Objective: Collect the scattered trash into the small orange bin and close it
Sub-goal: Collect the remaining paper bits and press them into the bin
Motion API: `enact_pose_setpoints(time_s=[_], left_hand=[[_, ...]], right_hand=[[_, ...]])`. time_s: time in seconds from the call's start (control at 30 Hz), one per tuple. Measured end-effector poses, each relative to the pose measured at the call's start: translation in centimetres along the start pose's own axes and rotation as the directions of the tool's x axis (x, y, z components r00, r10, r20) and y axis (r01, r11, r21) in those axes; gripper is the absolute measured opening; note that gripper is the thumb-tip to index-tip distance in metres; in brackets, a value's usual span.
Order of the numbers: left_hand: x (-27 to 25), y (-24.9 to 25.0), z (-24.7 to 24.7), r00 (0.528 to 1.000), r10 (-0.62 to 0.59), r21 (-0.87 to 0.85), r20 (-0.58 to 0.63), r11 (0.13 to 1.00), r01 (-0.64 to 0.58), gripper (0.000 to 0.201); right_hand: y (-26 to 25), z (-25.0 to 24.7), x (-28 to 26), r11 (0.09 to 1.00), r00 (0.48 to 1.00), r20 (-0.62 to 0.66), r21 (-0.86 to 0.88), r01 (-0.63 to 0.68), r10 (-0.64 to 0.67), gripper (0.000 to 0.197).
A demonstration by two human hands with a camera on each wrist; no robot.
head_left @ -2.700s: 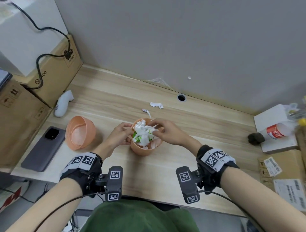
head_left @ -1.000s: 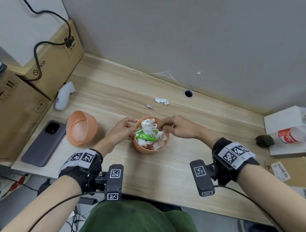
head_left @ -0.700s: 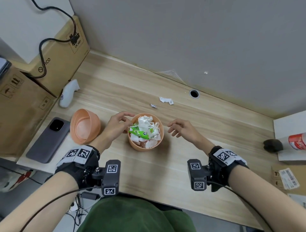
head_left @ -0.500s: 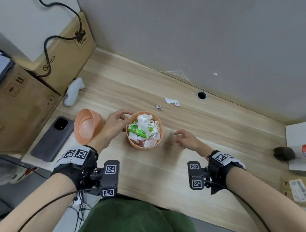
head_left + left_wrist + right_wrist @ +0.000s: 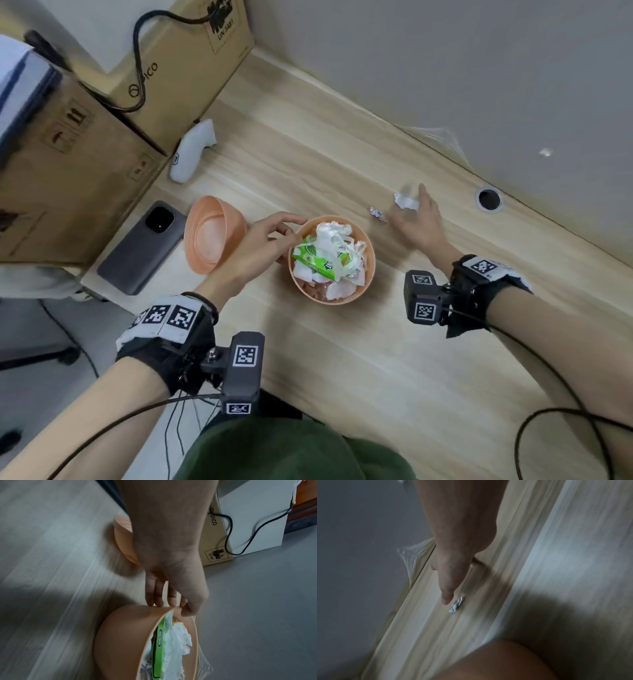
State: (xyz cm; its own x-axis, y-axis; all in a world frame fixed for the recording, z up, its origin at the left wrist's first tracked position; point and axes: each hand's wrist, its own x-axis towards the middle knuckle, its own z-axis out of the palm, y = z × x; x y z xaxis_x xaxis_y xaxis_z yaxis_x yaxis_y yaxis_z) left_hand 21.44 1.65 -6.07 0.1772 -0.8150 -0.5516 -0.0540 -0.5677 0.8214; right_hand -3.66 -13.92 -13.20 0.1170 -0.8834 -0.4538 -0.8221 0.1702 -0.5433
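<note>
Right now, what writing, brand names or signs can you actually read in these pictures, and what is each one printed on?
"PICO": side of the long cardboard box.
"UN 3481": battery warning sticker on that same box.
Upright arrows and handling symbols: big cardboard box; no words readable.
Green packet in the orange bin: lettering too blurred to read.
Black-and-white square codes on the wrist bands: patterns, not words.

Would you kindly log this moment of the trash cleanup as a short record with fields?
bin: small orange bin on the desk, open, filled with white tissue and a green wrapper
lid: orange lid left of the bin, off
left hand: left hand grips the bin's rim
right hand: right hand open, reaching over the desk, holding nothing
trash left out: white paper scrap, foil scrap
</note>
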Motion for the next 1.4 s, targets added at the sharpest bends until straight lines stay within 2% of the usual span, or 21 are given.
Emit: enact_pose_setpoints(time_s=[0.1,0.27,0.33,0.4,0.57,0.7,0.8,0.87,0.93,1.0,1.03,1.07,1.1,1.17,1.2,1.23,1.33,1.4], left_hand=[[0.0,-0.4,-0.1,1.0,-0.012,-0.001,-0.007,1.0,0.012,0.026],[-0.1,-0.5,0.0,1.0,-0.019,-0.011,-0.007,1.0,0.019,0.026],[-0.2,-0.4,0.1,1.0,-0.016,-0.011,-0.01,1.0,0.015,0.026],[-0.3,-0.4,0.2,1.0,-0.016,-0.015,-0.012,1.0,0.016,0.026],[-0.8,-0.5,0.2,1.0,-0.015,-0.018,0.0,1.0,0.015,0.021],[-1.0,-0.7,0.6,1.0,-0.012,-0.016,0.0,1.0,0.012,0.021],[-1.4,-1.0,1.3,1.0,-0.01,-0.012,0.006,1.0,0.01,0.016],[-1.8,-1.1,1.7,1.0,-0.004,-0.026,0.021,1.0,0.004,0.015],[-2.4,-1.2,2.2,0.999,-0.005,-0.023,0.053,1.0,0.006,0.019],[-2.7,-1.3,2.9,0.998,-0.001,-0.003,0.065,1.0,0.001,0.021],[-2.7,-1.3,3.1,0.998,0.005,0.007,0.056,1.0,-0.005,0.023],[-3.2,-1.3,3.7,0.995,0.014,0.011,0.094,1.0,-0.016,0.024],[-5.6,-0.2,6.6,0.97,0.071,0.083,0.231,0.992,-0.092,0.024],[-5.1,-0.1,6.6,0.973,0.076,0.098,0.219,0.99,-0.1,0.025],[-5.0,0.1,6.7,0.974,0.079,0.106,0.214,0.989,-0.103,0.024],[-4.9,0.0,6.7,0.973,0.086,0.117,0.216,0.987,-0.113,0.024],[-4.4,-0.1,6.3,0.975,0.08,0.14,0.207,0.984,-0.111,0.024],[-4.0,0.2,6.4,0.977,0.087,0.122,0.194,0.986,-0.112,0.026]], right_hand=[[-1.3,1.7,0.0,0.984,0.992,-0.047,-0.139,0.108,-0.116,0.084],[-2.1,4.6,-0.9,0.917,0.945,-0.058,-0.268,0.297,-0.323,0.034],[-2.2,5.0,-1.5,0.899,0.936,-0.034,-0.292,0.327,-0.352,0.019],[-2.3,5.0,-2.4,0.895,0.937,0.017,-0.291,0.339,-0.35,0.013],[0.7,4.6,-6.3,0.904,0.938,0.114,-0.251,0.346,-0.327,0.021],[2.2,2.6,-8.8,0.971,0.967,0.179,-0.122,0.207,-0.184,0.015],[0.3,-0.1,-9.7,0.982,0.984,0.027,0.081,0.172,-0.175,0.007],[-2.4,-2.2,-10.4,0.926,0.969,-0.096,0.287,0.246,-0.228,0.006],[-5.3,-3.4,-11.7,0.857,0.937,-0.188,0.382,0.346,-0.295,0.006],[-7.3,-4.0,-13.2,0.837,0.912,-0.192,0.363,0.408,-0.362,0.007],[-7.9,-4.0,-13.9,0.839,0.905,-0.139,0.34,0.425,-0.402,0.007],[-7.2,-3.6,-14.7,0.866,0.908,-0.105,0.272,0.419,-0.407,0.008],[-4.1,-5.0,-19.4,0.903,0.916,-0.168,0.178,0.392,-0.365,0.009],[-3.1,-4.4,-19.0,0.937,0.938,0.018,0.059,0.345,-0.346,0.02],[-2.4,-4.3,-19.1,0.942,0.942,0.047,0.058,0.331,-0.333,0.024],[-2.2,-4.4,-19.4,0.941,0.942,0.035,0.071,0.331,-0.334,0.025],[-2.5,-5.5,-19.1,0.92,0.933,-0.176,0.187,0.345,-0.314,0.023],[-2.4,-6.3,-18.3,0.912,0.932,-0.258,0.256,0.321,-0.256,0.023]])
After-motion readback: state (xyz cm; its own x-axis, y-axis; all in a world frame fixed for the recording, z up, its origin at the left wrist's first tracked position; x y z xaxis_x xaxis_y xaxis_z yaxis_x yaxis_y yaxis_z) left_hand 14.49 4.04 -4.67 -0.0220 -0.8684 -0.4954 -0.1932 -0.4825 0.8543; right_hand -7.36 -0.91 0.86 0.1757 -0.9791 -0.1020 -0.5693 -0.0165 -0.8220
